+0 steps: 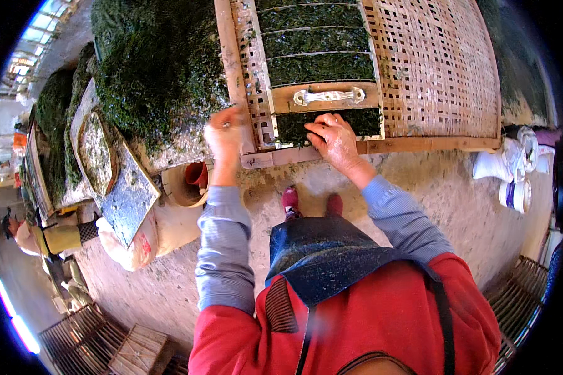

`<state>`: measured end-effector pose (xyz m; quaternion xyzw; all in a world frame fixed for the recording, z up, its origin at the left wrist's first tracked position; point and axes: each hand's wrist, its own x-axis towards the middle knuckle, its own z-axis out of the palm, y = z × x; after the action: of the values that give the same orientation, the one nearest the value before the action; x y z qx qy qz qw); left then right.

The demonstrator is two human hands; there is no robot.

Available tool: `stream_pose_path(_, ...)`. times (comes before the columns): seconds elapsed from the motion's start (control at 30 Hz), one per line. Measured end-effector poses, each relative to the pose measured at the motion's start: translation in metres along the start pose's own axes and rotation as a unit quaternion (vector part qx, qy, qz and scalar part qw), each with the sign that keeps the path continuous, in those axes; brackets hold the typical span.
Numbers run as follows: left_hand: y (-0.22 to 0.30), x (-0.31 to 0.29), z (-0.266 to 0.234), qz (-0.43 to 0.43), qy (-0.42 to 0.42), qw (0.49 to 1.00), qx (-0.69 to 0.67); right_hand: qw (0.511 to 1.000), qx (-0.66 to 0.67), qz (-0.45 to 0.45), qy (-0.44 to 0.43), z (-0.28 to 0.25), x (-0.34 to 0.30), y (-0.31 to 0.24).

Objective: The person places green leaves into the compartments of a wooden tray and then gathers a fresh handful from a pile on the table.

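Observation:
A long wooden frame (378, 94) divided by thin crossbars lies on a woven bamboo screen (441, 69), its sections filled with dark green, wet-looking chopped leaves (316, 37). Across its near part runs a wooden board with a pale metal handle (329, 95). My right hand (335, 139) rests on the leaves in the nearest section, fingers bent down and slightly apart. To the left, over the screen's wooden edge (233, 69), my left hand (224, 132) is raised and curled like a fist, blurred by motion. Whatever it may hold is hidden.
A big heap of green leaves (159, 62) covers the surface to the left. A leaf-smeared board (128, 200) juts out there, above a pale bucket (181, 186) with a red container (196, 175). White containers (514, 194) stand at right. Slatted racks (81, 337) lie lower left.

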<state>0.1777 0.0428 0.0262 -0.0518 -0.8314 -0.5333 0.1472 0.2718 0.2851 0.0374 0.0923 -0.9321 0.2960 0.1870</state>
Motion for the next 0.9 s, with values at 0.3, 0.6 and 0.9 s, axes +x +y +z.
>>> stream_pose_path(0.3, -0.072, 0.091, -0.003, 0.167, -0.144, 0.875, 0.432, 1.000, -0.013, 0.023, 0.016, 0.014, -0.001, 0.008)
stream_pose_path(0.6, -0.062, 0.061, -0.026, 0.050, -0.093, 0.976, 0.191, 0.997, 0.007, 0.050, 0.056, 0.008, 0.000, 0.000)
stream_pose_path(0.9, 0.087, 0.001, 0.022, -0.082, -0.197, 0.971, -0.108, 0.912, 0.328, 0.196, 0.149, -0.073, 0.011, 0.048)
